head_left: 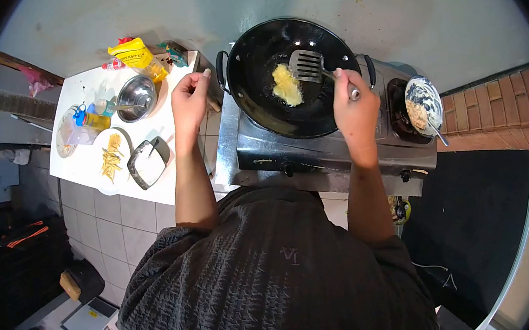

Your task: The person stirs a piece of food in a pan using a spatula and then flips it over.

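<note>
A black wok (287, 126) sits on the steel gas stove (334, 163). In its oil lies a yellow battered piece of food (287, 86), with small bubbles around it. My right hand (354, 113) grips the handle of a slotted metal spatula (307, 66), whose blade is just right of the food, over the wok. Left of the wok, my left hand (189, 97) hangs in the air with its fingers curled in and the thumb up; nothing shows in it.
On the right burner stands a bowl (435, 95) of batter mixture with a spoon. The white table (73, 172) at left holds a steel bowl (137, 97), a plate of sticks (101, 149), a dark dish of white powder (148, 165), a yellow packet (136, 55) and bottles. A brick wall (500, 102) borders the right.
</note>
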Action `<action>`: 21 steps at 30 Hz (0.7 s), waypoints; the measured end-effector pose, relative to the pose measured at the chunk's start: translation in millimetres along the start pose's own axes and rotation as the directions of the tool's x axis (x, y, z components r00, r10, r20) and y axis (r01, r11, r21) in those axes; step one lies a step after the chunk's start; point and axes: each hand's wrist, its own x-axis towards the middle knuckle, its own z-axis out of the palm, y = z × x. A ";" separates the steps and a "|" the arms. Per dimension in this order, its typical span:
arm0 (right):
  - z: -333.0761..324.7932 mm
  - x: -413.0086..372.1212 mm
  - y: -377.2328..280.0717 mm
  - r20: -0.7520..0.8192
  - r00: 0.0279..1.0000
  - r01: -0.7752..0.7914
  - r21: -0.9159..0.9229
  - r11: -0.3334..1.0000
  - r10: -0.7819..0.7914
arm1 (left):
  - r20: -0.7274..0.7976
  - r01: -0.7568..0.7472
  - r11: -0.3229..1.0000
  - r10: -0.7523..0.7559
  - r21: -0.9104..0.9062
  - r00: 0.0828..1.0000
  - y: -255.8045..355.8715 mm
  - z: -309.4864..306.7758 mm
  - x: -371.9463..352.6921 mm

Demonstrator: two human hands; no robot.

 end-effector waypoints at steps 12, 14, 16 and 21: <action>-9.7 2.1 6.1 -0.042 0.995 -0.083 0.072 0.994 0.086 | 0.005 -0.015 0.999 0.015 0.033 1.000 2.2 0.1 -1.4; -13.1 8.1 13.2 -0.055 0.998 -0.031 -0.115 0.993 0.025 | 0.013 -0.018 1.000 0.017 0.022 1.000 -0.6 2.1 -0.5; -9.3 7.3 17.7 -0.068 0.998 -0.023 -0.168 0.986 0.012 | 0.011 -0.026 1.000 0.026 0.014 1.000 -3.3 3.5 0.2; -11.6 6.2 15.8 -0.083 0.982 -0.167 0.054 0.985 0.171 | 0.011 -0.018 0.999 0.018 0.028 1.000 -0.4 2.7 -1.0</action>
